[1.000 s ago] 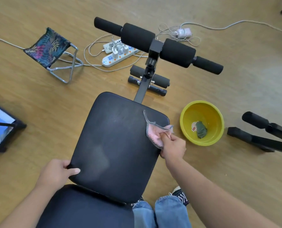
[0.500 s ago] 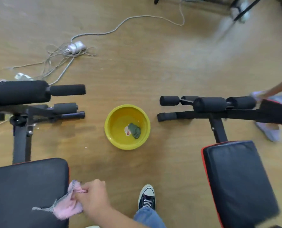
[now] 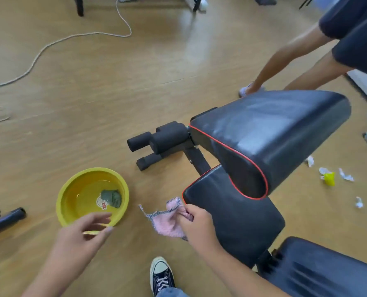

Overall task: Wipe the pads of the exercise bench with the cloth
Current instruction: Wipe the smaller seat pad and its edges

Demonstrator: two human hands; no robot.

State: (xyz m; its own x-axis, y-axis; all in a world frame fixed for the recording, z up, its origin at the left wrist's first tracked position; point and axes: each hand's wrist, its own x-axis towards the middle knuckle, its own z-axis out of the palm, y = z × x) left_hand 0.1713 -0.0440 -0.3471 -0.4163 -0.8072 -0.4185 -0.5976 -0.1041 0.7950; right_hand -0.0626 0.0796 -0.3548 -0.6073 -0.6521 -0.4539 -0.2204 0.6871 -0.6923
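Note:
A black exercise bench with red piping fills the right half: a raised upper pad [image 3: 270,133], a lower seat pad [image 3: 238,213] and a further pad [image 3: 324,269] at the bottom right. My right hand [image 3: 196,226] grips a pink cloth [image 3: 167,221] with a checked edge, held at the left edge of the seat pad. My left hand [image 3: 84,234] hovers open over the floor, just in front of a yellow basin.
The yellow basin [image 3: 69,213] holds water and a dark green rag [image 3: 111,198]. Foam leg rollers [image 3: 159,138] stick out left of the bench. Another person [image 3: 319,50] bends over at the top right. Crumpled paper scraps [image 3: 328,176] lie right; a cable [image 3: 49,46] crosses the floor.
My view has swung right from the first bench to the red-trimmed bench. My right hand has carried the pink cloth over to its seat pad, and my left hand has let go and come forward.

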